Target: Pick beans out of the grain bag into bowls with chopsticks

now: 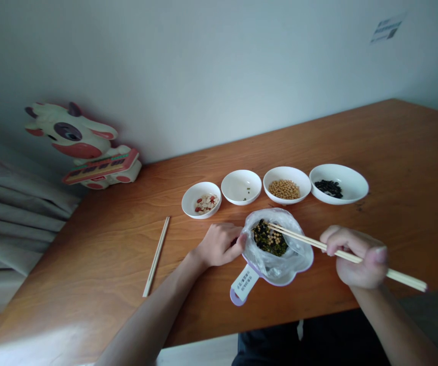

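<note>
Right hand (358, 259): closed around chopsticks (314, 242), which are held slanting down leftward, thick ends out past the hand.
Chopstick tips: placed inside the dish (304, 265), at the yellow beans (274, 237); whether a bean is pinched cannot be told.
Left hand (222, 244): laid at the dish's left rim, fingers curled and thumb against the edge; whether the rim is gripped cannot be told.
Dish: set on the table (104, 264) between the hands, in front of the bowls; lined with a clear bag (266, 264), its handle pointed toward the near left and marked with a white label (245, 282).
Dish contents: green beans (275, 249) and black pieces are mixed together, with yellow beans scattered on top.
Bowls: four are lined up beyond the dish. Pale and reddish pieces are held in the first bowl (187, 201) from the left, a few small bits in the second bowl (237, 183), yellow beans in the third bowl (280, 173), black seeds (328, 188) in the fourth bowl (352, 187).
Spare chopsticks (156, 256): laid side by side, left of the left hand.
Cow toy (89, 145): stood at the far left, by the wall (219, 76).
</note>
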A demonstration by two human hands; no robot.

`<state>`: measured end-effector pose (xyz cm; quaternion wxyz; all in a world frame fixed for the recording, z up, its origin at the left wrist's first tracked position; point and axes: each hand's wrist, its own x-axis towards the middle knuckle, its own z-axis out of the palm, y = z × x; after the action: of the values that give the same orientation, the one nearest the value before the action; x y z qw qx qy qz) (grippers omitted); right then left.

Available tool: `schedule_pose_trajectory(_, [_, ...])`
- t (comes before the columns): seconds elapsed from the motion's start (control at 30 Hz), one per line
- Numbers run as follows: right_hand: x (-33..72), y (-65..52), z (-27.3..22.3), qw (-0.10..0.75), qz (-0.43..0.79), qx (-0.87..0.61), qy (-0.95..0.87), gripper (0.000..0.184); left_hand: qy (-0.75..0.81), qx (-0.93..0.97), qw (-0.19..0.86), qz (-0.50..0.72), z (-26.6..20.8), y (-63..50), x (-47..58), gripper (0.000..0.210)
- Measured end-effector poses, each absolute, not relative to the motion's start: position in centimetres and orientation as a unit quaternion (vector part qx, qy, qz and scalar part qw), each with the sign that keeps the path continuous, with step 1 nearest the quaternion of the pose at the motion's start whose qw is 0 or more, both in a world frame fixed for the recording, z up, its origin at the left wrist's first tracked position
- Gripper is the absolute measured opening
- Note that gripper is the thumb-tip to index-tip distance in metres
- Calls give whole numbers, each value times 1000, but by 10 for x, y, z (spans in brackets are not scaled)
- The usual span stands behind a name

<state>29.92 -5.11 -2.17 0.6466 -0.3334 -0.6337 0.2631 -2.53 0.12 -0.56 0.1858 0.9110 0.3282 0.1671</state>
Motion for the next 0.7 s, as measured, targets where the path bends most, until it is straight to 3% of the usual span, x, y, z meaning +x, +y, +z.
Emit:
schedule_pose_trajectory(0.33, [297,-48,-20,598,303,-364,-647,73,329,912,180,166,-5,1,-25,46])
schedule_pose_trajectory(0.7, [302,-48,-16,602,297,-361,-648,73,332,912,178,163,-7,1,-26,47])
